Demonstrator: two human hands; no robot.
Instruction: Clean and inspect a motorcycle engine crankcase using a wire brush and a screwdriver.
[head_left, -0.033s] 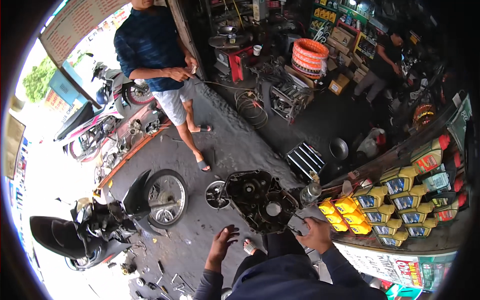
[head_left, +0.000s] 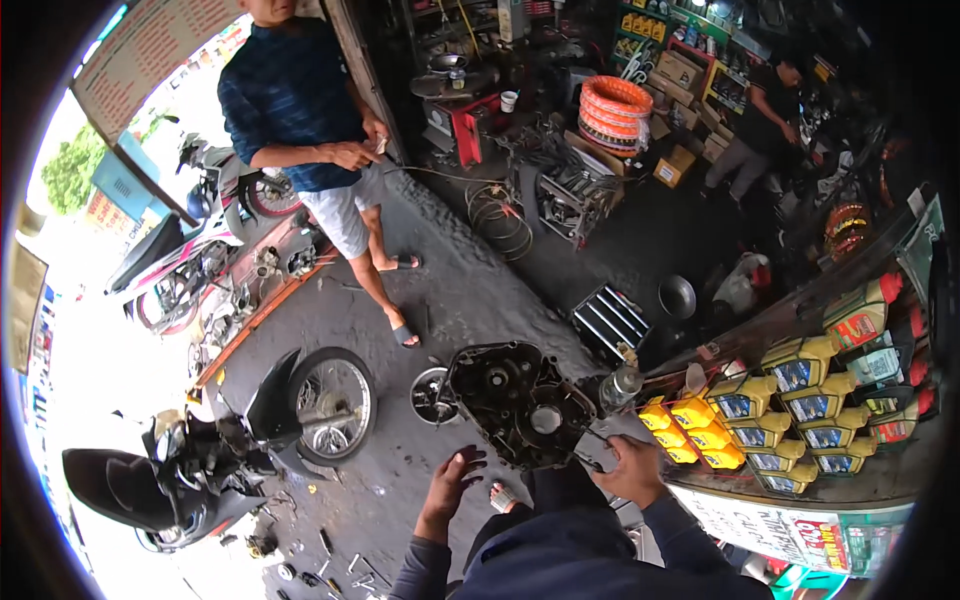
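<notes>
A dark, greasy engine casing (head_left: 505, 390) with round bores sits just beyond my hands. My left hand (head_left: 448, 490) is below its left side, fingers apart and blackened, holding nothing. At the casing's lower right, my right hand (head_left: 632, 470) has its fingers closed around a thin dark piece; whether this is a tool or part of the casing is unclear. Left of the casing stands a metal bowl (head_left: 432, 395) of small parts; to its right is a glass jar (head_left: 620, 390).
A person (head_left: 300, 130) in sandals stands ahead; another person (head_left: 760, 130) works in the shop. A motorbike (head_left: 170, 475) with a front wheel (head_left: 335, 410) occupies the left, tools (head_left: 355, 565) lying near it. Oil bottles (head_left: 700, 430) line the right shelf; a slatted rack (head_left: 610, 320) lies behind.
The standing person's head and upper body have shifted slightly left. My hands and the casing look almost unchanged.
</notes>
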